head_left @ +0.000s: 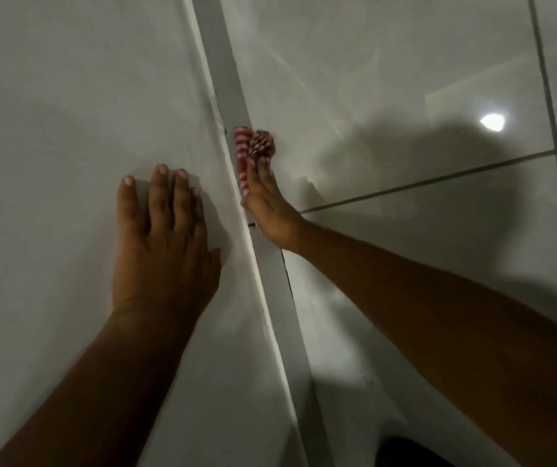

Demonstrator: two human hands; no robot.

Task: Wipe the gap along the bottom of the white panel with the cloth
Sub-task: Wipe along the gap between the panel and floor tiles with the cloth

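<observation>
Glossy floor tiles [438, 79] with grout lines [438, 178] reflect a light [492, 122].

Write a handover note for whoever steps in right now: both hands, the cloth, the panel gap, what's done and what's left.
Left hand: flat, fingers spread, braced on the white panel, holding nothing.
Right hand: edge-on, pressing the red-and-white striped cloth into the gap between the panel's bottom edge and the tiled floor. Part of the cloth is bunched beyond the fingertips.
Done: cannot tell how much is wiped; dark specks show along the gap on both sides of the cloth.
Left: run the cloth along the whole gap, probably including the stretch nearer the body.
</observation>
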